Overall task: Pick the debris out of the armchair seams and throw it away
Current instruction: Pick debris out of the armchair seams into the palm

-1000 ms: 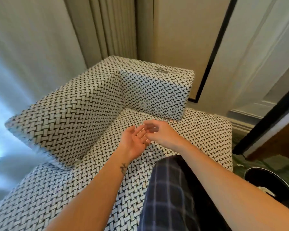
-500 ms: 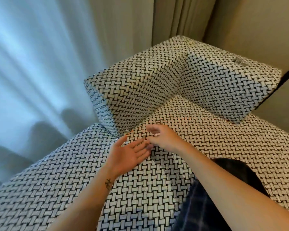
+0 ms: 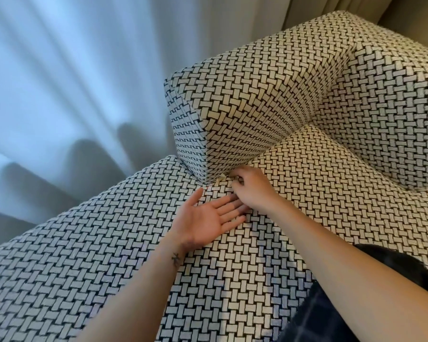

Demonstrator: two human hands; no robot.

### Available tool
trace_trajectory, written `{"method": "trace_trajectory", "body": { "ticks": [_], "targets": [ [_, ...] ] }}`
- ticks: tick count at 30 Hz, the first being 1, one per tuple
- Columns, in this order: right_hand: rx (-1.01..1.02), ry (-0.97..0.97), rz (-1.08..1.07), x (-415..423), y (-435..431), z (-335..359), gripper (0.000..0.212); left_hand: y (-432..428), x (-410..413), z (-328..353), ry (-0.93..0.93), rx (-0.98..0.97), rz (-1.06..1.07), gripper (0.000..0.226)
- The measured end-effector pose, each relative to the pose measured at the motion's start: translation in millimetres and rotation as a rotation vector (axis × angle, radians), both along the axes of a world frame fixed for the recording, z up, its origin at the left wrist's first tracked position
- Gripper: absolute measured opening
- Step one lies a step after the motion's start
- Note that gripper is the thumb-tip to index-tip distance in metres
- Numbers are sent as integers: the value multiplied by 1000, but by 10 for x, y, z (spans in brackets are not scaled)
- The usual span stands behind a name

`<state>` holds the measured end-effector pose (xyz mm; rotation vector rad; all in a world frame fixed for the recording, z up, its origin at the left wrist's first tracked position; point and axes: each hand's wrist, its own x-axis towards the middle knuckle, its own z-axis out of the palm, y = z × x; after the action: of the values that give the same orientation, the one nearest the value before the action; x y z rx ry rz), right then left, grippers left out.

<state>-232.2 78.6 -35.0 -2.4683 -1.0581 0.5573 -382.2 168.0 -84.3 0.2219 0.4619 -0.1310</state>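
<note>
Debris [image 3: 221, 178]: one scrap; armchair [image 3: 232, 280]: one

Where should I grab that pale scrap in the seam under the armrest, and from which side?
Pinch the end of the pale scrap that pokes out of the seam, coming in from the seat side like the right hand. The armrest stands upright over it, so only that free tip shows.

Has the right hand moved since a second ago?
Yes. The right hand has moved across the seat toward the armrest front end; its fingertips now reach the seam there, beside a pale scrap.
</note>
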Motion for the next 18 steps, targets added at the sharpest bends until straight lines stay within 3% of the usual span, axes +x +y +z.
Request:
{"method": "trace_trajectory", "body": {
  "ticks": [3,7,14,18],
  "targets": [
    [-206,-154,75,-6,126,-87,45,7,23,-44,9,15,-28,86],
    [-342,-220,63,-30,280,-155,57,34,33,-93,-23,-6,-75,93],
    [-323,-226,-80,-126,457,-301,78,48,33,-135,-94,-62,-83,96],
    [-178,-205,-150,-166,407,-380,63,39,24,-167,-105,-59,-105,101]
  ]
}}
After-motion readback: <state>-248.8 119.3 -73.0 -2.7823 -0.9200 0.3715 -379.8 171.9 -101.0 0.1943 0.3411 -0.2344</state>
